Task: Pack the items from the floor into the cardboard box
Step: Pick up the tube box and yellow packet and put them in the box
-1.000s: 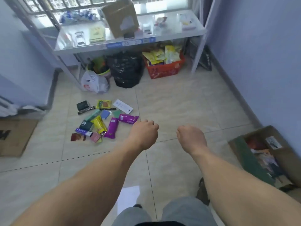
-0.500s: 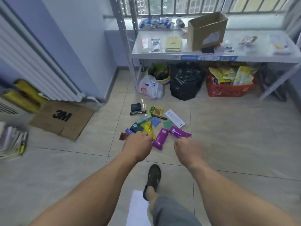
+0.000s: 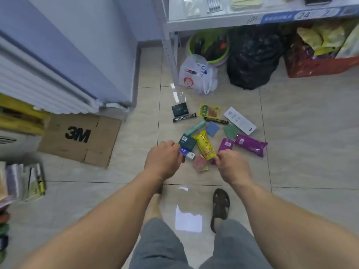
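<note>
Several small packets lie in a pile on the tiled floor: a yellow snack packet (image 3: 206, 147), two purple packets (image 3: 250, 145) (image 3: 226, 145), a dark green box (image 3: 187, 142), a blue and white box (image 3: 186, 153), a red packet (image 3: 200, 163) and a long white box (image 3: 239, 120). My left hand (image 3: 163, 162) hovers at the pile's near left, its curled fingertips at the end of the blue and white box. Fingers curled too, my right hand (image 3: 232, 166) covers the lower end of the nearer purple packet. The backs of both hands hide any grip. The packing box is out of view.
A flattened 3M cardboard sheet (image 3: 81, 138) lies left, by a white radiator (image 3: 38, 86). Behind the pile, under a metal shelf (image 3: 233, 18), stand a white plastic bag (image 3: 198, 74), a black bag (image 3: 252, 59) and a red crate (image 3: 320, 65). My sandalled foot (image 3: 220, 206) is below the hands.
The view has swung left and down towards the pile, and the open box on the right has left the frame. Both hands have moved forward from above the floor onto the pile's near edge.
</note>
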